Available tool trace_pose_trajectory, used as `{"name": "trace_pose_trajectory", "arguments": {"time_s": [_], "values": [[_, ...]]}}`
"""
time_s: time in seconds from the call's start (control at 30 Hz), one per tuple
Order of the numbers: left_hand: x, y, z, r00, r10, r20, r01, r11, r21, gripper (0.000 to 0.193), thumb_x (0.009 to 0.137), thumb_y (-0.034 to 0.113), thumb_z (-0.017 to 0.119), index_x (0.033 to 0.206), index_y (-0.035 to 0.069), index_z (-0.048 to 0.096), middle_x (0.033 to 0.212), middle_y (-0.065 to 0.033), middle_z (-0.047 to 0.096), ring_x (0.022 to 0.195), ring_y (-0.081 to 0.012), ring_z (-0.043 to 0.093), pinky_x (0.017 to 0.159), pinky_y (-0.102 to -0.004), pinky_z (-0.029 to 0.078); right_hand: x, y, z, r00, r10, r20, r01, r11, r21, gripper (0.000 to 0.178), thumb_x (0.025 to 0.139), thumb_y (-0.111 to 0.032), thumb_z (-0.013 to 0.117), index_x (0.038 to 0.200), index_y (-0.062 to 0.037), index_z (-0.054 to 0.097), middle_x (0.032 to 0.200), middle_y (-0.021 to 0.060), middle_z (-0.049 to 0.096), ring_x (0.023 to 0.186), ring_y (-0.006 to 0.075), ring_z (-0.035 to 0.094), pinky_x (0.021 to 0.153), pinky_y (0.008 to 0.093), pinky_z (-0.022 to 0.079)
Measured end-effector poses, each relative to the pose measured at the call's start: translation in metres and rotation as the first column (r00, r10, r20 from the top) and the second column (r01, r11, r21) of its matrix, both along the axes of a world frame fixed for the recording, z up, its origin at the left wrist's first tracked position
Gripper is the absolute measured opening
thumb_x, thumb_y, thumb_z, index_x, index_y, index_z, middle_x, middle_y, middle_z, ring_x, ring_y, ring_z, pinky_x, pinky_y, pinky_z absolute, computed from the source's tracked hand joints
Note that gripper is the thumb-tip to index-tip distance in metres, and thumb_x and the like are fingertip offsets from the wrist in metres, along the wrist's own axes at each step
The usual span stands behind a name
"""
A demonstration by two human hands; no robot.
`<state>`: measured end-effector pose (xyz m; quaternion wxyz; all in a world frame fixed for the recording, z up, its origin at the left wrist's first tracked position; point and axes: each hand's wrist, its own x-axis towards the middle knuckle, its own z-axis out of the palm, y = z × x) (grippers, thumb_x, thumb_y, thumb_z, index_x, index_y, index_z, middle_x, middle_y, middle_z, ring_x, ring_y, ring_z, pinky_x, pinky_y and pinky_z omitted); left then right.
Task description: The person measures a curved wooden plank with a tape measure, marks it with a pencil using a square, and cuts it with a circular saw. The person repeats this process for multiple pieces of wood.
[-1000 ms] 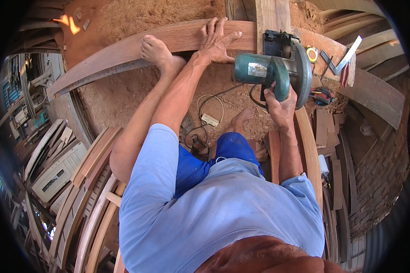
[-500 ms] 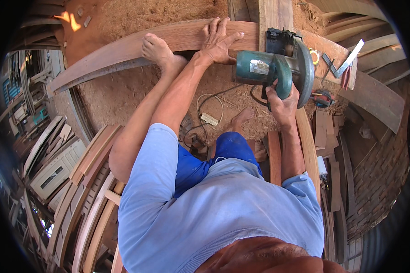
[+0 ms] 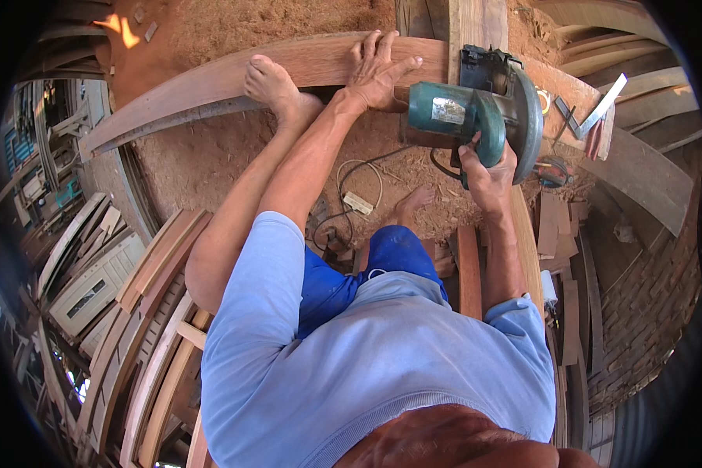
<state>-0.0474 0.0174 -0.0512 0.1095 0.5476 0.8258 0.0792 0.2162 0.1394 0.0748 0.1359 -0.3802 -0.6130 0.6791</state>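
A long wooden plank (image 3: 300,66) lies across the far side. My left hand (image 3: 376,79) presses on it with fingers spread, and my bare left foot (image 3: 277,90) rests against it too. My right hand (image 3: 491,175) is wrapped round the rear handle of a green circular saw (image 3: 444,111). The saw sits at the plank's right end, over a crossing timber (image 3: 476,27). Its round guard (image 3: 529,121) faces right, and the blade is hidden. My left hand is just left of the saw's motor housing.
Right of the saw lie a yellow tape measure (image 3: 545,102) and a try square (image 3: 593,113). A pale power strip (image 3: 358,203) and cord lie on the sawdust-strewn ground. Stacked boards (image 3: 160,265) stand at the left, with more wood (image 3: 639,86) at the far right.
The saw and my right hand have shifted slightly to the right. My left hand and foot stay on the plank, almost unmoved.
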Motion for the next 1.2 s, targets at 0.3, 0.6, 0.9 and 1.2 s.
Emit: {"name": "trace_pose_trajectory", "arguments": {"time_s": [0.3,0.6,0.9,1.2], "values": [[-0.003,-0.001,0.000,0.999,-0.042,0.001,0.042,0.999,0.000,0.075,0.080,0.021,0.090,0.141,0.048,0.058,0.171,-0.0222,0.024,0.158,-0.0489,0.014,0.125,-0.0637,0.014,-0.004,0.007,-0.001,1.000,0.018,0.016,-0.018,1.000,0.019,0.017,0.086,-0.005,0.074,0.098,-0.0013,0.062,0.079,-0.0002,0.063,0.073,0.0070,0.057,0.066,0.0269,0.049],[-0.004,-0.004,-0.006,0.999,-0.036,0.034,0.033,0.996,0.088,0.102,0.055,0.037,0.103,0.144,0.049,0.055,0.170,-0.0226,0.023,0.157,-0.0506,0.015,0.122,-0.0660,0.018,-0.014,0.016,-0.004,0.999,0.049,-0.017,-0.050,0.998,-0.032,0.018,0.087,-0.004,0.074,0.101,-0.0013,0.062,0.080,0.0003,0.064,0.075,0.0076,0.060,0.068,0.0275,0.052],[0.000,-0.001,0.014,0.996,-0.007,0.091,0.002,0.999,0.053,0.111,0.046,0.036,0.103,0.144,0.050,0.053,0.167,-0.0190,0.026,0.153,-0.0489,0.019,0.117,-0.0653,0.022,-0.018,0.026,-0.012,0.997,0.070,-0.028,-0.071,0.997,-0.040,0.020,0.086,-0.005,0.076,0.102,-0.0016,0.063,0.083,0.0005,0.065,0.076,0.0075,0.059,0.069,0.0273,0.051],[-0.001,0.000,0.022,0.999,-0.007,0.042,0.009,0.999,-0.041,0.107,0.045,0.053,0.100,0.145,0.046,0.060,0.167,-0.0187,0.026,0.154,-0.0475,0.017,0.119,-0.0640,0.019,-0.023,0.035,-0.018,0.994,0.089,-0.057,-0.092,0.995,-0.039,0.022,0.085,-0.007,0.078,0.101,-0.0024,0.064,0.086,0.0001,0.065,0.077,0.0077,0.059,0.070,0.0278,0.051]]}}
